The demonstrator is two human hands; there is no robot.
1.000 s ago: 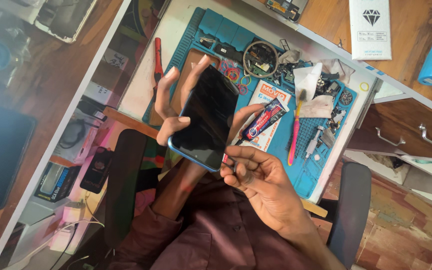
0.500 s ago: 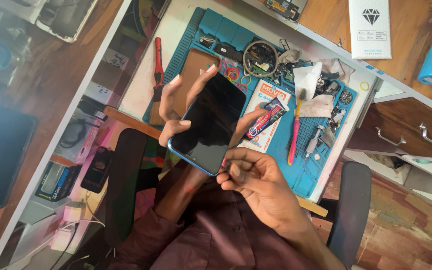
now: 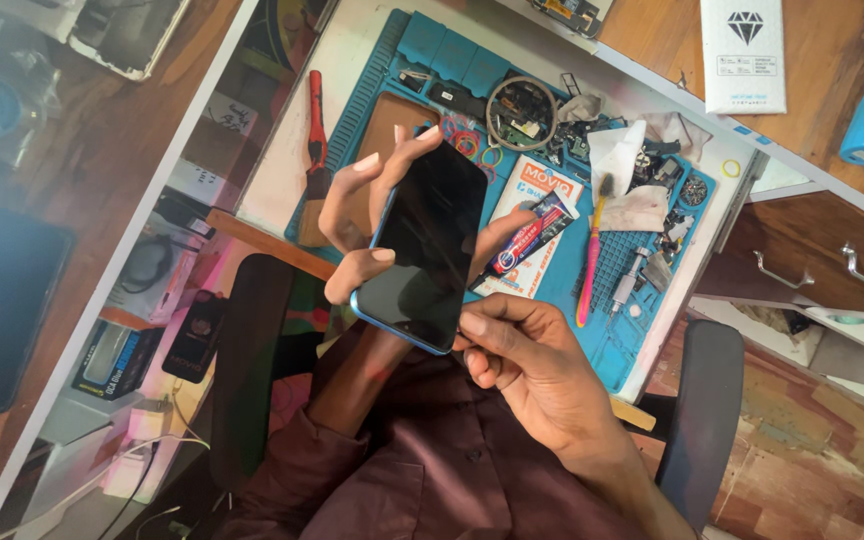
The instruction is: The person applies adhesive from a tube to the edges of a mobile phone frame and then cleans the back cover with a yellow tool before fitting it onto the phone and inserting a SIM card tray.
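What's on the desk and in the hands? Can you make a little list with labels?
Left hand: cradles a smartphone with a blue rim, dark screen up
Right hand: pinches the phone's lower corner
Under the phone: blue repair mat
On the mat: glue tube, pink toothbrush, small screwdriver, rubber bands
Left of the mat: red-handled brush

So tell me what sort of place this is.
Most likely a phone repair bench: the hands hold a dark-screened phone above a blue repair mat strewn with small parts, with a tube of glue and a pink brush on it.
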